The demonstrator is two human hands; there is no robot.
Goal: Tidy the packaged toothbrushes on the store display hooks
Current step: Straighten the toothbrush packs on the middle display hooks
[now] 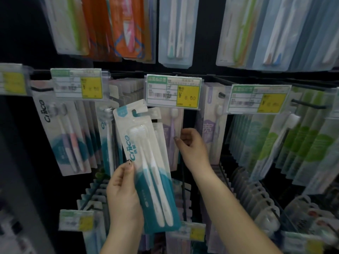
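Right now the left hand [124,195] is gripping a teal-and-white toothbrush pack [146,165] at centre frame, thumb curled over its front; its long axis is running nearly upright, hanger slot leaning toward the upper left, and it is holding two white brushes, heads up. Meanwhile the right hand [190,143] is reaching just right of it, fingers curling onto the edge of a hanging purple pack [172,136] beneath the middle of three yellow price tags [173,91].

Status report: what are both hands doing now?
Left hand holds teal toothbrush pack, off its hook. Right hand touches purple pack, still hanging. Price tag above.
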